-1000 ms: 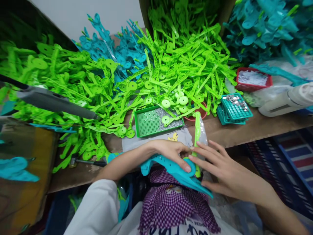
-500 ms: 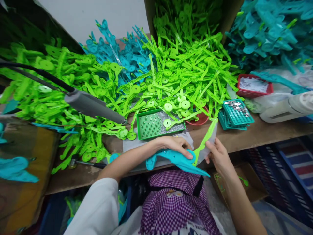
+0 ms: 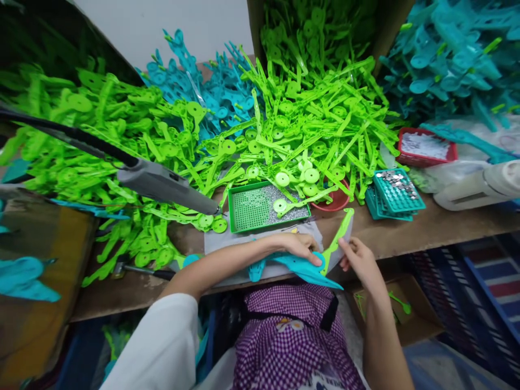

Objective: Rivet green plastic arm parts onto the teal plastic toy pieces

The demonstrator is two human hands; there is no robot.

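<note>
My left hand [image 3: 303, 246] is closed on a blue plastic part [image 3: 298, 265] with a round disc end and a pointed tip, held at the table's front edge. Its thumb presses on the disc. From beside the disc a lime-green plastic arm [image 3: 340, 233] slants up to the right, with a pale grey translucent piece [image 3: 348, 226] along its right side. My right hand [image 3: 359, 260] has its thumb and curled fingers closed at the lower edge of that pale piece. How firmly it grips is hard to see.
A green tray [image 3: 232, 214] of tiny metal pieces lies behind my hands, near a grey hanging electric screwdriver [image 3: 170, 187]. Heaps of green parts [image 3: 317, 119] and blue parts [image 3: 447, 49] rise behind. Teal trays [image 3: 396, 203], a red bin [image 3: 426, 160], a bottle [image 3: 475, 187] and a hammer [image 3: 138, 270] lie around.
The blue part has tilted a little and the green arm's top sits slightly lower. My right hand has shifted slightly down. The view has moved a little.
</note>
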